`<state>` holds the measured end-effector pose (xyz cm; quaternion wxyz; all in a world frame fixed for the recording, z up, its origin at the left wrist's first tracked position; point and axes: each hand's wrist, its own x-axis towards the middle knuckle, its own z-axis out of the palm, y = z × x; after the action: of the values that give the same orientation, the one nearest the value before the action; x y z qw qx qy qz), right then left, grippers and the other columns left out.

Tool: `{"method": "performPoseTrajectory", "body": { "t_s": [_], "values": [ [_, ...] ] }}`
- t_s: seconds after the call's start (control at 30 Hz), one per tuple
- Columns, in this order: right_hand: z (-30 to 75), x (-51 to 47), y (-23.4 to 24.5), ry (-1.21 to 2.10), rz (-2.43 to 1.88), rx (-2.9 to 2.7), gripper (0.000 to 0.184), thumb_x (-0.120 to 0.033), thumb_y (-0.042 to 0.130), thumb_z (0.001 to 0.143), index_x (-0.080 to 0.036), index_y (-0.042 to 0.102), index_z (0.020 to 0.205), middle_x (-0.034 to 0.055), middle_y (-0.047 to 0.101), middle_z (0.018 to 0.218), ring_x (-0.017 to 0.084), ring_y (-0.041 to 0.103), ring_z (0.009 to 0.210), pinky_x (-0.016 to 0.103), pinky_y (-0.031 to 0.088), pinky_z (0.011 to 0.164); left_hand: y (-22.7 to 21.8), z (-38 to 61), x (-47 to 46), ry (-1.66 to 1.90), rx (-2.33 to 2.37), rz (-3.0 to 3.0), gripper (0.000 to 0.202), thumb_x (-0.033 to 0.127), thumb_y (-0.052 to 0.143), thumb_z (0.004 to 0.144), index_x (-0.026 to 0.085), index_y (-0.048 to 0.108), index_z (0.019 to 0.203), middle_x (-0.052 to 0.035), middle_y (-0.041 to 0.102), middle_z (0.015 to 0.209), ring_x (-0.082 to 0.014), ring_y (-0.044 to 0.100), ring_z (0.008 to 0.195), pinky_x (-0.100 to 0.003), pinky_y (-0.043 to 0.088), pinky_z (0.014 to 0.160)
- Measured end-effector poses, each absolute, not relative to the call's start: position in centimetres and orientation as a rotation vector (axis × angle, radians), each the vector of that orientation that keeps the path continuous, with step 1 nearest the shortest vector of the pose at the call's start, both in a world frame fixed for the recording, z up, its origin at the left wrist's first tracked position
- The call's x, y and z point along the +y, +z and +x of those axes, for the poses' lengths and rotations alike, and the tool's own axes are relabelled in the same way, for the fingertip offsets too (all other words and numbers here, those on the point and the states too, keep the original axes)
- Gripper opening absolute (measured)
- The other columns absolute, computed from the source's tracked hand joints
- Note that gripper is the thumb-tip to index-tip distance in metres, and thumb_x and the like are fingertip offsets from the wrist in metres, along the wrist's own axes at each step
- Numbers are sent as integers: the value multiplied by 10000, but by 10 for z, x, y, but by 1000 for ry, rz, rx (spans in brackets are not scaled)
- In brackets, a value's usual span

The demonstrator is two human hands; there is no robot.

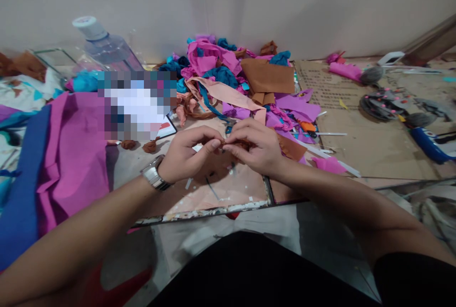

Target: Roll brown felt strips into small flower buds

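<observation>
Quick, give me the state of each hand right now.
Left hand: fingers pinched shut on the brown paper piece.
Right hand: fingers pinched shut on the same brown paper piece.

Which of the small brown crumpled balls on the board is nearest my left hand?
The right-hand ball of the pair, beside the phone corner. It lies closest to the left hand; the other ball sits farther left, next to the purple cloth.

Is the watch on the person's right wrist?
No, the watch sits on the left wrist, behind the left hand.

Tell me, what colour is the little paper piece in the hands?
Brown. The left hand and right hand pinch the paper piece; head view.
</observation>
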<state>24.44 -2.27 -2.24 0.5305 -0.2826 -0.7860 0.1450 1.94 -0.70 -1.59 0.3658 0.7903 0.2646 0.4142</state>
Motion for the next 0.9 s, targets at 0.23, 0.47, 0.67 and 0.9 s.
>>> {"method": "performPoseTrajectory", "body": {
  "t_s": [0.23, 0.47, 0.67, 0.9],
  "values": [
    [244, -22, -21, 361, -670, -1882, 67, -261, 764, 945, -201, 733, 951, 54, 723, 938, 169, 702, 901, 316, 579, 802, -15, 20, -5, 1100, 741, 2080, 129, 280, 701, 977, 169, 762, 1004, -56, 771, 897, -122, 707, 740, -224, 555, 688],
    [244, -22, -21, 378, -690, -1888, 89, -281, 753, 954, -199, 725, 939, 46, 711, 920, 164, 688, 888, 319, 563, 792, -17, 22, -7, 1113, 779, 2041, 129, 286, 725, 959, 165, 747, 998, -53, 760, 903, -120, 695, 738, -220, 551, 667],
    [244, -22, -21, 384, -706, -1890, 72, -277, 750, 954, -207, 745, 971, 55, 727, 948, 172, 702, 895, 328, 575, 799, -16, 22, -7, 1100, 761, 2004, 156, 314, 700, 978, 161, 724, 1004, -49, 740, 866, -120, 686, 699, -220, 549, 638],
    [244, -22, -21, 383, -731, -1886, 76, -293, 755, 945, -220, 753, 966, 56, 736, 947, 182, 705, 890, 342, 585, 803, -16, 23, -7, 1082, 723, 1972, 143, 307, 675, 996, 168, 697, 1019, -48, 723, 876, -117, 683, 700, -220, 558, 647]
  ]
}}
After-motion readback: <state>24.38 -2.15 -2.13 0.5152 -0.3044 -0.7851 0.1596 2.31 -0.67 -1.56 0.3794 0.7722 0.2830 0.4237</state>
